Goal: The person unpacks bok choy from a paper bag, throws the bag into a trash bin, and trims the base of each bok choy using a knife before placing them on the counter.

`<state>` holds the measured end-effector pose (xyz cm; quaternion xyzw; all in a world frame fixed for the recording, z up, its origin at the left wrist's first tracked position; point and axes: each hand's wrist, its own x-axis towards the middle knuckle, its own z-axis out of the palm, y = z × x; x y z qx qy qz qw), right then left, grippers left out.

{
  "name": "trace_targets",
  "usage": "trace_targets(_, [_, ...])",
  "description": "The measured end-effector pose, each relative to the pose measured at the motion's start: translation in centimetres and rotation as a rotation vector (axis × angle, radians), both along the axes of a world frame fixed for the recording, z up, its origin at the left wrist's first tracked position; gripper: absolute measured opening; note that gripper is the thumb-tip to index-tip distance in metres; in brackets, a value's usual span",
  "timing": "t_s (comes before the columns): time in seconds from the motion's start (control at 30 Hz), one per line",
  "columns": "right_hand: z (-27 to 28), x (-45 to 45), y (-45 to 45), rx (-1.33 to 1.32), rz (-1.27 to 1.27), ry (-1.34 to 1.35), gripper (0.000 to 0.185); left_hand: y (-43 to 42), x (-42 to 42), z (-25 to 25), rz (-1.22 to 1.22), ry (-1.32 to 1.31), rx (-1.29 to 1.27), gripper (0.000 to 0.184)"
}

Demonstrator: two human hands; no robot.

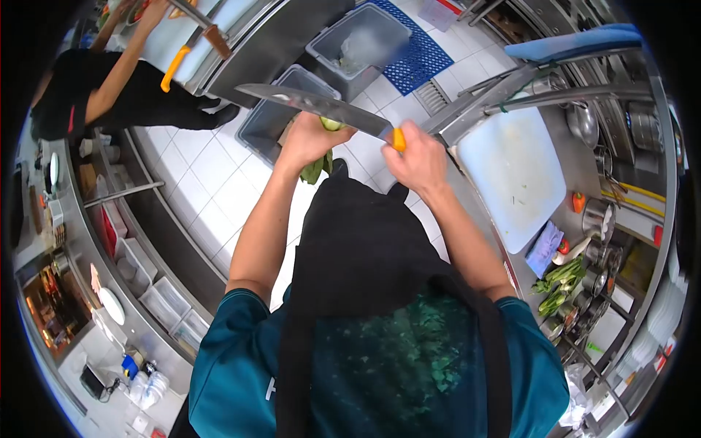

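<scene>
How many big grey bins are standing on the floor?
2: one bin partly behind the left hand and knife, another bin farther forward, by the blue mat. More may be hidden.

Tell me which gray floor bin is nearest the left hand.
The gray bin partly hidden behind the left hand and the large knife. The other bin, by the blue mat, is farther from that hand.

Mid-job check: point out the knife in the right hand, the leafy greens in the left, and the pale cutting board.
Knife (314,104), head view: middle of the blade.
Leafy greens (315,172), head view: a hanging leaf.
Cutting board (513,171), head view: middle of its top.
</scene>
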<state>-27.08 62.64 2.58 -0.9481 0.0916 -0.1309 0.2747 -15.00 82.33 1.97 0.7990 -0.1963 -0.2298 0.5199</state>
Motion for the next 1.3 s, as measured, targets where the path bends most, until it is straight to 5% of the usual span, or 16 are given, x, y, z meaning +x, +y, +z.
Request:
trace_targets(0.3, [-1.7, 6.0, 5.9, -0.032, 0.294, -0.168, 0.030, 4.9, 0.8, -4.5, 0.149, -0.157, -0.071, 0.040])
trace_targets(0.53, [-2.0, 8.6, 7.1, -0.033, 0.349, -0.145, 0.030, 6.4, 1.4, -2.0, 0.215, -0.027, -0.045, 0.036])
trace_targets(0.73, [-4.1, 11.2, 7.5, -0.045, 0.465, -0.167, 0.028, 8.0, 2.0, -2.8, 0.287, -0.197, -0.033, 0.036])
trace_targets(0.83, [-7.3, 12.7, 5.9, -0.080, 0.390, -0.017, 0.028, 8.9, 2.3, -1.7, 0.422, -0.129, 0.236, 0.045])
trace_targets(0.9, [-8.7, 13.5, 4.5, -0.156, 0.169, 0.392, 0.032, 9.7, 2.5, -2.4, 0.428, -0.204, 0.284, 0.046])
trace_targets(1.07, [-4.5, 12.5, 8.1, -0.026, 0.228, 0.257, 0.029, 9.6, 3.3, -2.9, 0.383, -0.376, 0.479, 0.047])
trace_targets(1.3, [-2.0, 11.7, 10.7, 0.032, 0.364, 0.067, 0.027, 8.5, 3.6, -4.6, 0.445, -0.490, 0.268, 0.041])
